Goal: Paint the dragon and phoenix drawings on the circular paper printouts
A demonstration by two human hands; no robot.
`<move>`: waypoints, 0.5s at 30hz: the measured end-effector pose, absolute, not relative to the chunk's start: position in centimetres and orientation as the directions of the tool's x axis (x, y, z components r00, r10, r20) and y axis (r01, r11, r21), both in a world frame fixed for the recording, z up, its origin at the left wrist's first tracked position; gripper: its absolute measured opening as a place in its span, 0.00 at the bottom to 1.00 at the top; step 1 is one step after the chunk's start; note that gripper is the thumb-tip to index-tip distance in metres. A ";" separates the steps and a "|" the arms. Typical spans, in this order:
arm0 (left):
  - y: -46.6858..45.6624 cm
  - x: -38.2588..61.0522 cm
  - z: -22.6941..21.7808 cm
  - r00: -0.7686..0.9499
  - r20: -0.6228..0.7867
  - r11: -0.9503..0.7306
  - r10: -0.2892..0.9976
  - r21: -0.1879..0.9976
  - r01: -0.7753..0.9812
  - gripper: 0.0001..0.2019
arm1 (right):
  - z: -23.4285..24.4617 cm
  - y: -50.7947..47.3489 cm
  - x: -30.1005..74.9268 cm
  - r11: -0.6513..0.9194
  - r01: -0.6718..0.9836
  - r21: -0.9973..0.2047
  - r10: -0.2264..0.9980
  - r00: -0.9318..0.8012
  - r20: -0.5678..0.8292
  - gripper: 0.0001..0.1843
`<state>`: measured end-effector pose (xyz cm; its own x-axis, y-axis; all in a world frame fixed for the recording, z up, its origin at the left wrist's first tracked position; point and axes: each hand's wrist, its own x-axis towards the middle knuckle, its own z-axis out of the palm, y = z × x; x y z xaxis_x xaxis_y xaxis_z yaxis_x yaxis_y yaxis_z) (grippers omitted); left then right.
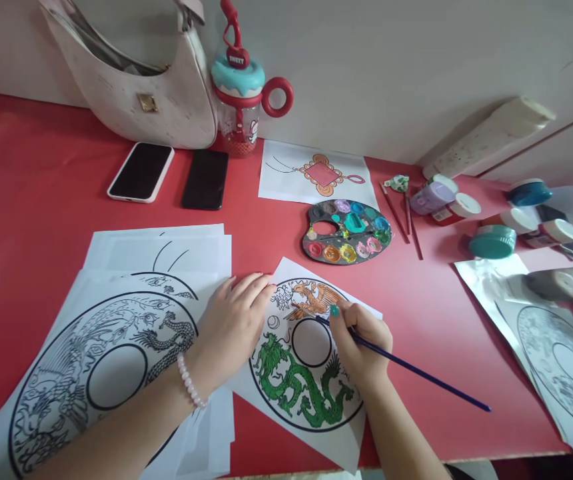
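My right hand (361,343) is closed around a blue paintbrush (416,370), its tip on the orange bird at the top of a round dragon-and-phoenix colouring sheet (311,360). The dragon on that sheet is painted green. My left hand (234,323) lies flat with fingers stretched out, pressing the sheet's left edge; a white bead bracelet (190,383) circles its wrist. A paint palette (347,232) with several colours lies just beyond the sheet.
A stack of uncoloured printed sheets (111,353) lies at left. Two phones (141,171) (205,179), a white handbag (141,87) and a red-and-teal bottle (239,100) stand at the back. Paint pots (491,240), spare brushes (401,213) and more sheets (561,360) sit at right.
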<state>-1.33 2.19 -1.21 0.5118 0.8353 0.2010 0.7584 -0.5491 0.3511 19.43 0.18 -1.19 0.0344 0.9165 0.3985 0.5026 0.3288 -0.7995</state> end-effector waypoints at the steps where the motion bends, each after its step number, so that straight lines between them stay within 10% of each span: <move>1: 2.2 -1.3 -1.2 0.510 0.202 -0.548 0.836 0.354 0.758 0.22 | -1.2 0.2 19.4 0.327 0.502 -0.801 0.915 0.044 0.401 0.21; 15: 2.2 -1.3 -1.2 0.523 0.178 -0.551 0.833 0.353 0.756 0.22 | -1.0 0.2 19.2 0.351 0.459 -0.816 0.913 0.024 0.406 0.20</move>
